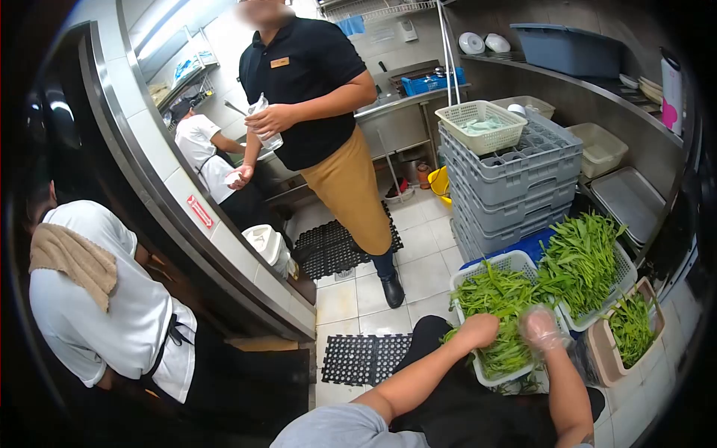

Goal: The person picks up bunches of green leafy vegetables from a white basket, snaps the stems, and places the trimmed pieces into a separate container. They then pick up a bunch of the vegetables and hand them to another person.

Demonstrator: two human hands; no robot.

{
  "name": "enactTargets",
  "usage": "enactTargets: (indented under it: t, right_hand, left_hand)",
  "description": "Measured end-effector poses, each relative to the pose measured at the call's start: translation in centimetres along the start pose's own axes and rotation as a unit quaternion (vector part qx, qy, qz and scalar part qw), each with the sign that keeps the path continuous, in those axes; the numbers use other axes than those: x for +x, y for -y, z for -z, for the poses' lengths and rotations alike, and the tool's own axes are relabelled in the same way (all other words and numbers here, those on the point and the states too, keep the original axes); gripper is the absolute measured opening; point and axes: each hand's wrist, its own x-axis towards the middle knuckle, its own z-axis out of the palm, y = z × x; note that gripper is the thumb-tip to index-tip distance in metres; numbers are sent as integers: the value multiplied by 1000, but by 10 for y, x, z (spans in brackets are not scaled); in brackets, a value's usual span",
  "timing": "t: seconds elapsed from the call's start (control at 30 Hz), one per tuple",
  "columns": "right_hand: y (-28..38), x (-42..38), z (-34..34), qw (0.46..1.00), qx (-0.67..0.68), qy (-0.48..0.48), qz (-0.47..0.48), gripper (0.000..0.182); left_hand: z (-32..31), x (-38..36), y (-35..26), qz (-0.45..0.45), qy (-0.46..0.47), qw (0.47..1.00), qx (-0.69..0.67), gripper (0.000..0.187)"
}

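A white plastic basket (505, 377) full of leafy green stalks (499, 285) is in front of my knees. My left hand (478, 331) is bare and curled closed over the greens, its fingertips tucked down among the stalks. To its right, my right hand (544, 328) wears a clear plastic glove at the basket's right side; motion blurs it and its fingers do not show clearly. Another white basket (624, 272) heaped with the same greens (581, 257) touches the first. A beige bin (603, 345) farther right holds a smaller amount of greens (632, 328).
Grey stacked dish racks (515, 179) stand behind the baskets, topped by a cream basket (482, 127). A co-worker in a black shirt (306, 75) stands ahead on the tiled floor. Another in white (112, 291) bends at the left. Black rubber mats (364, 358) lie on the floor.
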Motion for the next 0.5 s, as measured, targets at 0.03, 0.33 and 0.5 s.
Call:
enactTargets:
  t: [0.03,0.33,0.5]
  right_hand:
    - [8,6,20,998,34,-44,11,29]
    - [23,-6,48,964,223,-147,17,66]
    - [20,-49,7,973,190,-131,-4,68]
  left_hand:
    - [0,-3,3,2,-29,998,-49,26]
    - [-13,-8,22,31,-54,932,-356,41]
    - [-42,-4,30,64,-46,899,-431,50]
